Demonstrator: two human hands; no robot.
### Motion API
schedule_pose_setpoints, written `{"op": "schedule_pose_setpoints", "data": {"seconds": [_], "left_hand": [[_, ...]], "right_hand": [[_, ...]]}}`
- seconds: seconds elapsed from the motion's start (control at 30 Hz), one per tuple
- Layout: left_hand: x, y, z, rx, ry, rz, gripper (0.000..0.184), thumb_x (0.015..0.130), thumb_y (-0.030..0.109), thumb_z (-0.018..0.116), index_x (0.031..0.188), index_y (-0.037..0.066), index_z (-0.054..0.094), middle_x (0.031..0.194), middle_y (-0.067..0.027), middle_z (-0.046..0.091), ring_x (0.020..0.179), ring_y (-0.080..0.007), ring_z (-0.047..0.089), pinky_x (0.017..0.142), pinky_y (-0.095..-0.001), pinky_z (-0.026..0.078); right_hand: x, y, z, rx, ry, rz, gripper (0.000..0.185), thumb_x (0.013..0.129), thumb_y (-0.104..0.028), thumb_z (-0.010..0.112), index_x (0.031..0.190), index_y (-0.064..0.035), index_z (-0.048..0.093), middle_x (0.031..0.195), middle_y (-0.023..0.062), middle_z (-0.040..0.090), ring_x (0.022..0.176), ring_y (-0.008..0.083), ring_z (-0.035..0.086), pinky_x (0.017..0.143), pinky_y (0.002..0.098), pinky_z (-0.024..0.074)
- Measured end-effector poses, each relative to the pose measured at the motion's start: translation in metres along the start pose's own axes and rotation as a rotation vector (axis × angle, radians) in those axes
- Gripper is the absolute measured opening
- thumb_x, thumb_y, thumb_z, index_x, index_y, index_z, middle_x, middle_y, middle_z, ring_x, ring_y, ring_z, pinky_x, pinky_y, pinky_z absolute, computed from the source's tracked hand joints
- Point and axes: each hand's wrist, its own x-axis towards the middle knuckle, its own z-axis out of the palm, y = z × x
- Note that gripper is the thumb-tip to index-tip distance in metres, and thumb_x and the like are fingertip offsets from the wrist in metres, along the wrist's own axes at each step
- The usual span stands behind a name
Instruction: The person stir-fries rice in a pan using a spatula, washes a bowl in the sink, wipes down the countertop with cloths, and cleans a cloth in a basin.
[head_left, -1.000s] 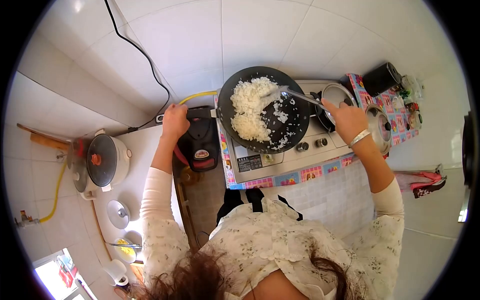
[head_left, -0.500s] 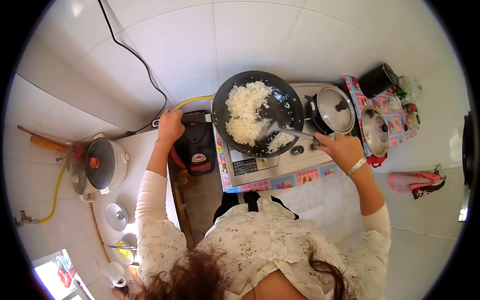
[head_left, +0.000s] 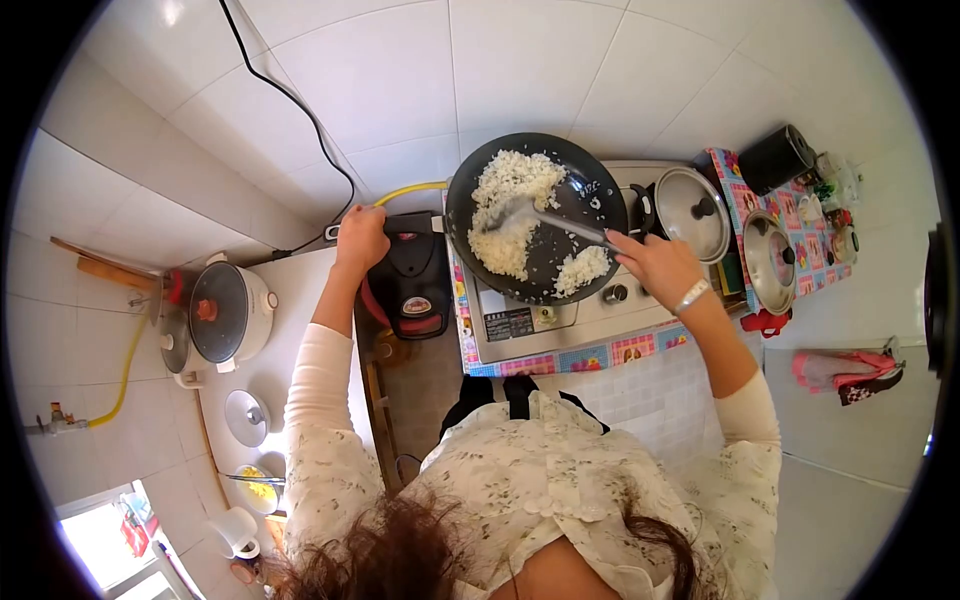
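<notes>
Left hand [head_left: 362,238]: fingers clenched round the long handle [head_left: 408,224] of the pan, near its outer end. Right hand [head_left: 660,265]: fingers grasping the grip end of a spatula [head_left: 572,227], its blurred blade among the rice. The pan [head_left: 612,190] lies between both sets of fingers, over the stove [head_left: 590,325]; whether it rests on the burner cannot be determined.

Handling assessment: the pan is judged rigid and moderately heavy, the load sitting far from the left fingers. The long handle is the proper hold; the side handle [head_left: 644,210], just beyond the right fingers, would serve as a second. The spatula is judged light and stiff. The rice [head_left: 512,188] appears soft, clumping yet loose-grained, and liable to scatter; the dark pan surface is probably slippery.

Markings: below the left fingers, a black appliance [head_left: 408,268] bears an oval badge [head_left: 415,304], unreadable. Farther off, between the hands, a black label [head_left: 508,323] on the stove front carries pale print, too small to read.
</notes>
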Motion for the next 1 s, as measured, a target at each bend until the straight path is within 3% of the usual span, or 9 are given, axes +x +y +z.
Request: {"op": "schedule_pose_setpoints", "data": {"seconds": [0.23, 0.37, 0.5, 0.6, 0.8, 1.0], "left_hand": [[0.001, -0.001, 0.0, -0.006, 0.01, 0.026, 0.01, 0.06, -0.004, 0.053, 0.068, 0.002, 0.055, 0.077, -0.0157, 0.059, 0.083, -0.0335, 0.055, 0.082, -0.0384, 0.043], [0.001, -0.002, 0.004, -0.023, 0.031, 0.03, 0.01, 0.06, -0.004, 0.053, 0.069, 0.002, 0.055, 0.077, -0.0163, 0.059, 0.083, -0.0342, 0.055, 0.082, -0.0395, 0.043], [0.001, -0.003, 0.002, -0.007, 0.012, 0.025, 0.01, 0.06, -0.004, 0.053, 0.069, 0.002, 0.055, 0.077, -0.0165, 0.059, 0.083, -0.0348, 0.055, 0.081, -0.0407, 0.043], [0.001, -0.001, 0.002, -0.043, 0.031, 0.0, 0.01, 0.061, -0.004, 0.053, 0.069, 0.002, 0.055, 0.078, -0.0162, 0.059, 0.084, -0.0353, 0.055, 0.081, -0.0411, 0.043], [0.001, -0.004, 0.006, -0.032, 0.043, 0.013, 0.012, 0.06, -0.004, 0.052, 0.07, 0.002, 0.056, 0.079, -0.0157, 0.059, 0.086, -0.0358, 0.054, 0.08, -0.0414, 0.043], [0.001, -0.004, 0.006, -0.025, 0.019, -0.003, 0.011, 0.06, -0.003, 0.053, 0.07, 0.002, 0.056, 0.078, -0.0155, 0.06, 0.085, -0.0349, 0.054, 0.08, -0.0413, 0.043]], "right_hand": [[-0.055, 0.005, -0.092, -0.241, -0.081, 0.032, 0.032, 0.076, -0.028, 0.065, 0.107, -0.0261, 0.061, 0.06, 0.0058, 0.052, 0.053, 0.0229, 0.055, 0.047, 0.0347, 0.0421], [-0.042, -0.001, -0.057, -0.061, 0.036, -0.11, 0.028, 0.077, -0.028, 0.064, 0.105, -0.0244, 0.062, 0.06, 0.0065, 0.053, 0.051, 0.0238, 0.054, 0.046, 0.0364, 0.0416], [-0.012, -0.006, -0.035, -0.105, 0.024, 0.045, 0.028, 0.084, -0.033, 0.055, 0.11, -0.0238, 0.058, 0.061, 0.0065, 0.054, 0.056, 0.025, 0.056, 0.049, 0.0368, 0.0435], [-0.021, 0.008, -0.051, -0.202, 0.072, 0.059, 0.028, 0.081, -0.031, 0.058, 0.109, -0.0234, 0.059, 0.062, 0.0067, 0.055, 0.056, 0.0247, 0.057, 0.049, 0.0364, 0.0438], [-0.054, 0.017, -0.121, -0.179, -0.114, 0.021, 0.025, 0.077, -0.027, 0.063, 0.101, -0.0237, 0.064, 0.059, 0.006, 0.052, 0.054, 0.0253, 0.054, 0.049, 0.0372, 0.0417], [-0.022, 0.004, -0.058, -0.16, 0.021, -0.005, 0.025, 0.08, -0.027, 0.06, 0.105, -0.0247, 0.062, 0.059, 0.007, 0.052, 0.054, 0.0261, 0.055, 0.049, 0.0385, 0.0419]]}}
